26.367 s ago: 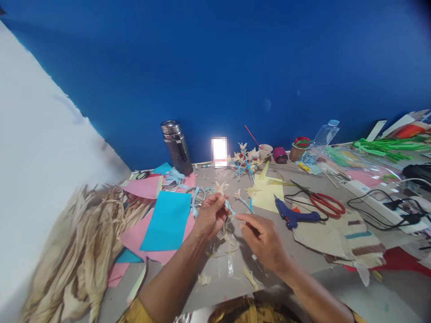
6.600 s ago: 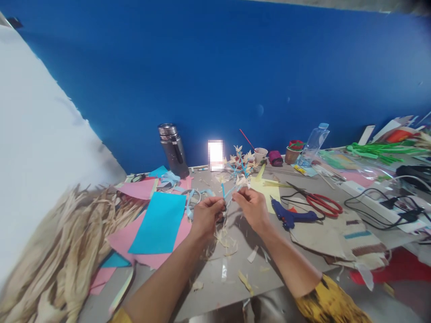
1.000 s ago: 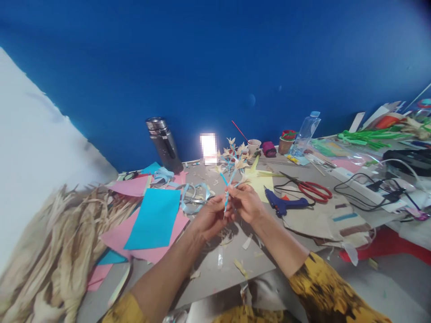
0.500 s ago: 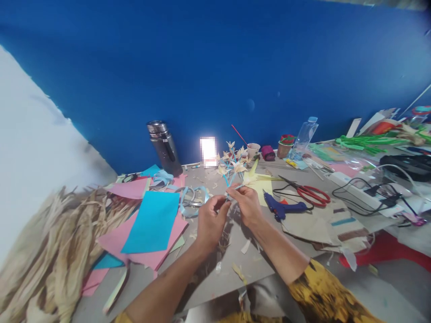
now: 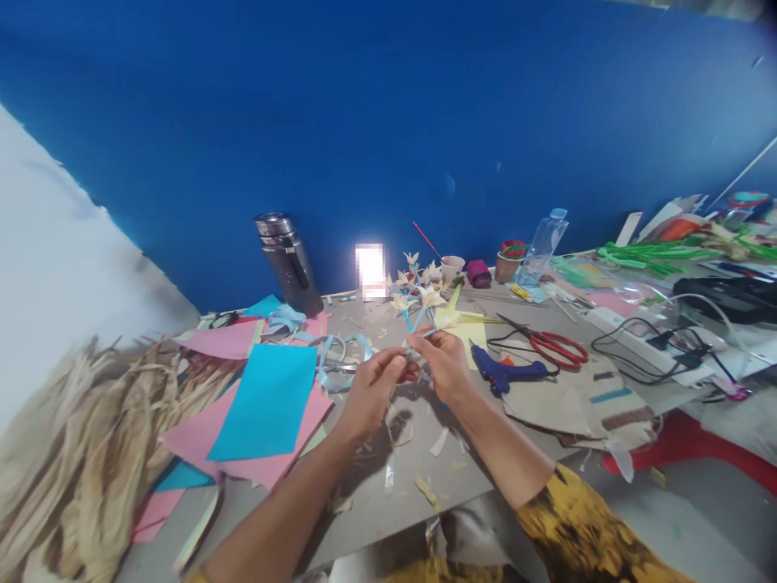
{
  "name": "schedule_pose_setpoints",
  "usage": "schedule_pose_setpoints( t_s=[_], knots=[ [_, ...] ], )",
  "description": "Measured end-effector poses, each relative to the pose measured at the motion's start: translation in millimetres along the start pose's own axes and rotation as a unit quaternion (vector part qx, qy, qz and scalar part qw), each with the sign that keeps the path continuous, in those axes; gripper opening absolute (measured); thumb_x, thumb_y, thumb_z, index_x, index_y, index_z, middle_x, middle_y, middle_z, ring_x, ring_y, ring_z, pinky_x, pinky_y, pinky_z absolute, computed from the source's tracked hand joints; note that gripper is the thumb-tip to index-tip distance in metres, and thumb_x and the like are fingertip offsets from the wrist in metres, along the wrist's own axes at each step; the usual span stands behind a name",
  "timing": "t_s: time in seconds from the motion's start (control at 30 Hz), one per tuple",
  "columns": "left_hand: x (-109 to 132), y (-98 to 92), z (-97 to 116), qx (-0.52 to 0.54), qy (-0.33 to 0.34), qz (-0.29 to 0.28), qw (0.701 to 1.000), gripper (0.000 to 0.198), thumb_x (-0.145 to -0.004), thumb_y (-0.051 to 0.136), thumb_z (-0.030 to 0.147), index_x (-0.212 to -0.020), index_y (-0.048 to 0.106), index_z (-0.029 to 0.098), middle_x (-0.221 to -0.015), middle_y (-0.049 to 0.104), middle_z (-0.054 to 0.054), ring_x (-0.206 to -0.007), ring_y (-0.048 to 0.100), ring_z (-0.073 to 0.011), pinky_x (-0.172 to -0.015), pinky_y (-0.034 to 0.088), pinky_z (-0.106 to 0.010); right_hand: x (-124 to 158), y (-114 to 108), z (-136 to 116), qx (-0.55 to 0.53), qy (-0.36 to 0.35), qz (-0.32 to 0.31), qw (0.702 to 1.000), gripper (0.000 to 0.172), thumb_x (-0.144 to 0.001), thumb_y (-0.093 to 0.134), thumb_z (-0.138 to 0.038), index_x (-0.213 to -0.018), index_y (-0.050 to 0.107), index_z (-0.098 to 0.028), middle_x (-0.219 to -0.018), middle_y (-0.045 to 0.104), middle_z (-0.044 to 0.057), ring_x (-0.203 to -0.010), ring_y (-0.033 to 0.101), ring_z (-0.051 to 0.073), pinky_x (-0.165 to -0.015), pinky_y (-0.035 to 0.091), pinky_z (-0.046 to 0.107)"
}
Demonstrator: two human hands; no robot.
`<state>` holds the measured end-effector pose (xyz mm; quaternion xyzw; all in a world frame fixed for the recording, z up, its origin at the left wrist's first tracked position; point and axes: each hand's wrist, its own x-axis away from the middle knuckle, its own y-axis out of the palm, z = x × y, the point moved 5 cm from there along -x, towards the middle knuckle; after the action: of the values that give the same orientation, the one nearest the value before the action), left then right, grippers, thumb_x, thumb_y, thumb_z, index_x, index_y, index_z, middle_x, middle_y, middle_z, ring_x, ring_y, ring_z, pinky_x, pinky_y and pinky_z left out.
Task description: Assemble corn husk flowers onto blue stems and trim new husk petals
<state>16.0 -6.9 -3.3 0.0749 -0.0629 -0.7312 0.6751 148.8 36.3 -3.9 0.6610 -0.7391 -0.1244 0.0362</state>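
Observation:
A spray of small cream flowers on light-blue stems (image 5: pixel 431 298) rises from between my hands. My right hand (image 5: pixel 446 366) pinches the stems near their lower end, thumb and fingers closed. Close against it, my left hand (image 5: pixel 377 385) is closed at the same stem end, its thumb pressed to the fingers; exactly what lies under that thumb is hidden. Light-blue ribbon (image 5: pixel 345 356) loops on the table just left of my left hand. A blue glue gun (image 5: pixel 507 368) and red-handled scissors (image 5: pixel 555 346) rest to the right of my right hand.
Blue paper (image 5: pixel 267 401) over pink sheets lies at left, beside dried husks (image 5: pixel 103 453). A dark flask (image 5: pixel 290 267), a paper cup (image 5: pixel 452 268) and a plastic bottle (image 5: pixel 546 243) stand toward the blue wall. At right is a power strip (image 5: pixel 643 344) with cables. Scraps litter the table.
My left hand has turned, its thumb now lying higher and flatter by the stem end. The right hand keeps its pinch on the stems. The whole view has shifted slightly.

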Motion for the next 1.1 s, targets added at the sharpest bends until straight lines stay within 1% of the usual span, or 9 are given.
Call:
schedule_pose_setpoints(
  t_s=[0.13, 0.27, 0.37, 0.47, 0.6, 0.73, 0.9, 1.0, 1.1],
  knots=[
    [3, -2.1, 8, -0.116, 0.044, 0.048, 0.991, 0.023, -0.074, 0.077, 0.03, -0.09, 0.072, 0.014, -0.083, 0.074, -0.006, -0.074, 0.069, -0.0187, -0.073, 0.052, -0.029, 1, -1, -3, 0.04, -0.025, 0.022, 0.999, 0.025, -0.064, 0.079, -0.038, -0.059, 0.068, -0.015, -0.077, 0.068, 0.004, -0.063, 0.057, 0.014, -0.055, 0.044, 0.025],
    [2, 3.5, -6, 0.095, -0.08, -0.047, 0.991, 0.023, -0.077, 0.076, 0.032, -0.082, 0.069, 0.011, -0.068, 0.069, -0.004, -0.052, 0.061, -0.0123, -0.061, 0.053, -0.028, 5, 8, -1, -0.118, 0.052, -0.065, 0.99, 0.032, -0.058, 0.086, -0.042, -0.059, 0.067, -0.016, -0.077, 0.066, 0.004, -0.058, 0.057, 0.012, -0.05, 0.045, 0.024],
    [6, 14.7, -20, 0.287, -0.161, -0.142, 0.934, 0.021, -0.076, 0.077, 0.029, -0.085, 0.067, 0.012, -0.058, 0.057, 0.004, -0.045, 0.053, -0.0076, -0.055, 0.052, -0.025, 10, 16, -3, -0.216, 0.107, -0.146, 0.959, 0.035, -0.055, 0.09, -0.043, -0.063, 0.067, -0.017, -0.066, 0.062, 0.0, -0.052, 0.052, 0.01, -0.049, 0.045, 0.023],
    [7, 21.2, -28, 0.302, -0.187, -0.19, 0.915, 0.022, -0.081, 0.073, 0.033, -0.089, 0.066, 0.013, -0.063, 0.058, 0.001, -0.052, 0.058, -0.0111, -0.058, 0.054, -0.029, 9, 15, -4, -0.227, 0.107, -0.148, 0.957, 0.036, -0.053, 0.092, -0.041, -0.065, 0.066, -0.018, -0.063, 0.061, -0.001, -0.051, 0.05, 0.009, -0.046, 0.043, 0.021],
    [-1, -3.7, -13, 0.033, -0.015, 0.017, 0.999, 0.025, -0.08, 0.072, 0.037, -0.094, 0.071, 0.016, -0.09, 0.068, -0.008, -0.079, 0.065, -0.0191, -0.072, 0.053, -0.031, 0, 5, -1, -0.175, 0.064, -0.048, 0.981, 0.04, -0.05, 0.092, -0.043, -0.06, 0.064, -0.017, -0.062, 0.059, -0.001, -0.052, 0.048, 0.009, -0.045, 0.039, 0.021],
    [6, -9.3, 13, -0.207, 0.132, 0.135, 0.96, 0.024, -0.073, 0.078, 0.034, -0.093, 0.074, 0.021, -0.094, 0.071, -0.007, -0.09, 0.063, -0.0222, -0.084, 0.048, -0.033, -2, 3, 3, -0.12, 0.02, -0.005, 0.993, 0.038, -0.054, 0.09, -0.042, -0.055, 0.062, -0.016, -0.066, 0.06, 0.001, -0.063, 0.053, 0.012, -0.055, 0.042, 0.022],
    [4, 5.8, -3, -0.033, -0.023, -0.002, 0.999, 0.023, -0.077, 0.074, 0.037, -0.072, 0.07, 0.015, -0.067, 0.064, -0.004, -0.062, 0.058, -0.015, -0.067, 0.05, -0.03, 1, 3, -1, -0.127, 0.031, -0.021, 0.991, 0.04, -0.051, 0.091, -0.044, -0.053, 0.06, -0.017, -0.072, 0.063, 0.003, -0.064, 0.054, 0.012, -0.056, 0.043, 0.024],
    [9, 21.2, -15, 0.214, -0.173, -0.138, 0.952, 0.03, -0.065, 0.086, 0.035, -0.072, 0.065, 0.014, -0.056, 0.051, 0.003, -0.05, 0.049, -0.0085, -0.054, 0.047, -0.023, 6, 9, -9, -0.194, 0.082, -0.1, 0.973, 0.042, -0.046, 0.093, -0.045, -0.058, 0.061, -0.021, -0.072, 0.064, 0.002, -0.06, 0.055, 0.014, -0.052, 0.044, 0.025],
    [13, 26.2, -13, 0.29, -0.2, -0.199, 0.914, 0.034, -0.063, 0.088, 0.036, -0.073, 0.064, 0.014, -0.054, 0.046, 0.006, -0.048, 0.047, -0.0071, -0.051, 0.048, -0.022, 9, 13, -12, -0.197, 0.102, -0.147, 0.964, 0.039, -0.051, 0.09, -0.048, -0.064, 0.065, -0.021, -0.069, 0.064, 0.0, -0.058, 0.056, 0.014, -0.049, 0.044, 0.025]
  ],
)
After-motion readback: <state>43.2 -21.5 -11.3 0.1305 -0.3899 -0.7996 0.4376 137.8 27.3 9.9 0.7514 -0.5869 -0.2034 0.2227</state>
